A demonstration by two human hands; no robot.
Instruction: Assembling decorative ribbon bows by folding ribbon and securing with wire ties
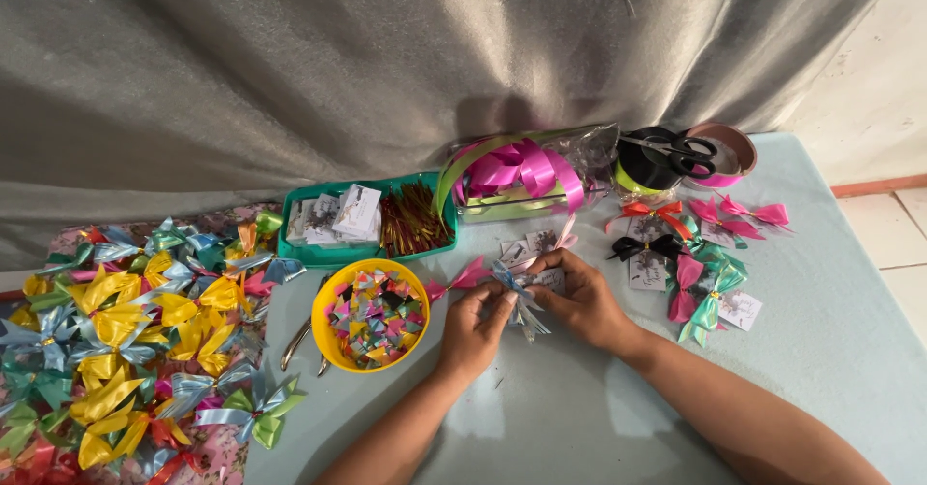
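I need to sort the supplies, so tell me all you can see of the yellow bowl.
The yellow bowl is round, looks like plastic, and stands upright on the pale blue table. It is filled with small multicoloured pieces, pink, green, yellow and dark. It sits just in front of the green tray, right of the pile of bows, left of the left hand, which does not touch it.

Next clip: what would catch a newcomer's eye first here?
Most striking is the heap of ribbon bows at the far left, mostly yellow, pale blue and green. Beside it stands a yellow bowl of small coloured scraps. At the centre, the left hand and right hand pinch a pale blue bow above the light blue table.
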